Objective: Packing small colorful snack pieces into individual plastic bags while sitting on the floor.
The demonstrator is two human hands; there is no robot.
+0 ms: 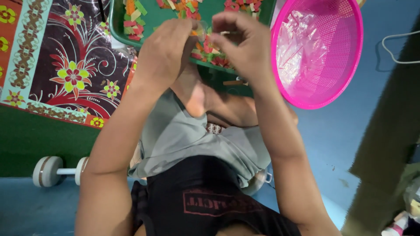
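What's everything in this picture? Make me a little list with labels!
Left hand: pinching a small clear bag together with the right hand
Right hand: fingers on the same bag
Green tray: under the hands, holds colourful small pieces
Pink basket: right of the hands, clear plastic bags inside
Flowered mat: left side
White dumbbell: on the floor, lower left

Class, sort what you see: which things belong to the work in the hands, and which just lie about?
In use:
left hand
right hand
small clear plastic bag
green plastic tray of coloured pieces
pink mesh basket

Lying about:
white dumbbell
floral mat
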